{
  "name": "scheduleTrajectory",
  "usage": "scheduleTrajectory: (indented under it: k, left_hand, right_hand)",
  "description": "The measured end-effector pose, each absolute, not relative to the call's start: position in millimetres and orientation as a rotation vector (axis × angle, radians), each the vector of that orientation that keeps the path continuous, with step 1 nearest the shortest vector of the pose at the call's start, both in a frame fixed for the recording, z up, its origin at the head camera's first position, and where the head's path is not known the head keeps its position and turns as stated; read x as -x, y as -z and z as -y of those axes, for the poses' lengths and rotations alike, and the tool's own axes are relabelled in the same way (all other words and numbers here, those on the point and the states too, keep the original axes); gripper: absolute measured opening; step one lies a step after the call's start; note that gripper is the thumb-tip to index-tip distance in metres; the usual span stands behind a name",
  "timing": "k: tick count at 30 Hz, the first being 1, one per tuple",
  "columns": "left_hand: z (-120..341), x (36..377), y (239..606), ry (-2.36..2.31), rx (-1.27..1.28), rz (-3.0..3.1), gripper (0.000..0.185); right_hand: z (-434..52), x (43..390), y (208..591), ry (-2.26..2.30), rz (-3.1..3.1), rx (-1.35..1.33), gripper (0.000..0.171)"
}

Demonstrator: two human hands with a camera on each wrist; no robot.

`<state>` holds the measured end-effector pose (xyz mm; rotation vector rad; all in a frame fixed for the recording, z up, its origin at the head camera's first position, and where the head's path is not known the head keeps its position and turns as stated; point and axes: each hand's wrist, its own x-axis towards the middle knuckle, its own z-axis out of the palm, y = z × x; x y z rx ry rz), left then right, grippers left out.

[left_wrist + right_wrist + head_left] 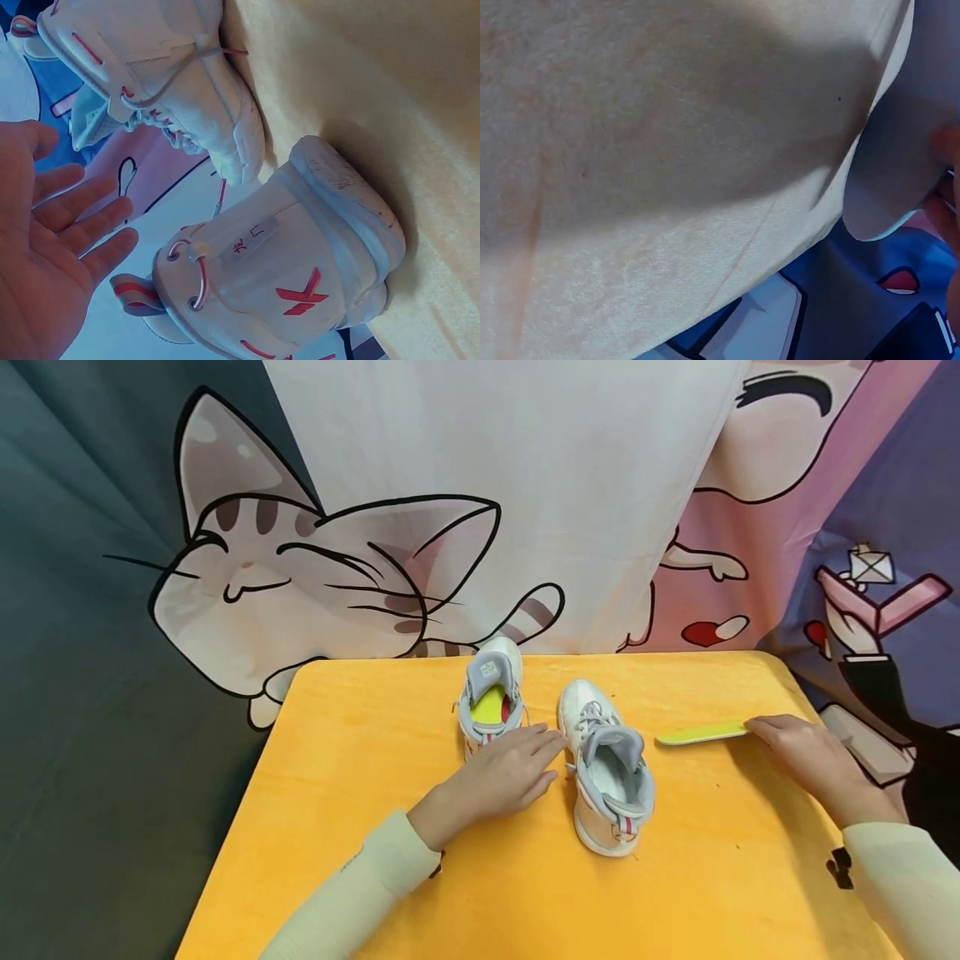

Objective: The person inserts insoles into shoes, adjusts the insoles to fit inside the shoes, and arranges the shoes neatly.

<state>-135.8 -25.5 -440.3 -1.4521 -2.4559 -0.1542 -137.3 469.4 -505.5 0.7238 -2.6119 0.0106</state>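
Printed fabric (585, 468) with a smiling cartoon cat (247, 602) hangs behind a yellow bench (360, 735), meeting its far edge. Out toward the right edge, a flat yellow-green insole (702, 734) lies in the grip of the right hand (825, 768), whose thumb and fingers pinch its right end. Its free end points left, toward the nearer shoe (618, 743), with bare bench between them; whether the insole touches the surface, I cannot tell. Seen from the right wrist, its other face looks pale grey, beside the bench's edge.

The left hand (502, 772) holds nothing: its fingers are extended and slightly parted. It hovers well to the left of the gripped insole, by the heel of the farther shoe (487, 672), fingertips directed at the nearer one. In the left wrist view it appears clear of both shoes.

Both white shoes stand upright near the middle of the far half, toes toward the far edge, the farther one almost at it. That one has a yellow-green lining (489, 707) visible inside; the nearer shoe's interior is pale grey. Light sleeves (360, 885) cover both forearms.
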Motion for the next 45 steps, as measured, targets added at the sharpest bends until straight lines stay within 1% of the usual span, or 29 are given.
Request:
scheduleTrajectory:
  k: [2,3,6,7,10,11,17,23,25,30,34,45]
  left_hand:
    - [25.2,136.5,438.8,0.164,1.447,2.453,0.045]
    - [25.0,136.9,438.0,0.176,1.445,2.451,0.044]
    - [25.2,137.7,434.4,0.196,1.434,2.457,0.044]
    - [25.5,138.1,433.3,0.208,1.429,2.461,0.044]
    - [26.5,139.8,429.5,0.252,1.411,2.477,0.043]
    - [26.9,140.5,428.2,0.262,1.402,2.483,0.043]
    - [29.3,144.5,421.4,0.345,1.335,2.529,0.043]
    - [32.8,149.3,414.6,0.469,1.248,2.652,0.045]
    - [34.4,151.5,411.6,0.525,1.218,2.699,0.045]
    - [37.9,160.2,403.7,0.728,1.184,2.806,0.045]
    - [39.3,168.8,396.1,0.989,1.179,2.882,0.044]
    - [38.8,185.0,388.4,1.529,1.068,2.920,0.040]
  right_hand:
    - [-469.0,134.8,505.2,-0.012,2.568,-0.745,0.044]
    - [-468.5,133.8,504.9,-0.013,2.536,-0.755,0.043]
    - [-464.4,132.2,500.1,-0.008,2.425,-0.771,0.027]
    - [-461.7,132.5,497.4,-0.013,2.383,-0.773,0.028]
    - [-450.5,135.1,486.5,-0.006,2.268,-0.759,0.050]
    - [-445.8,136.2,482.3,-0.004,2.233,-0.752,0.050]
    - [-415.8,139.6,453.7,-0.035,2.115,-0.724,0.037]
    - [-383.0,137.5,426.9,-0.090,2.035,-0.711,0.029]
    - [-371.2,136.9,419.7,-0.119,2.007,-0.744,0.029]
    - [-342.7,136.9,405.1,-0.170,1.952,-0.827,0.031]
    - [-319.9,138.6,397.8,-0.226,1.889,-0.876,0.027]
    - [-273.9,141.9,390.3,-0.277,1.811,-1.016,0.025]
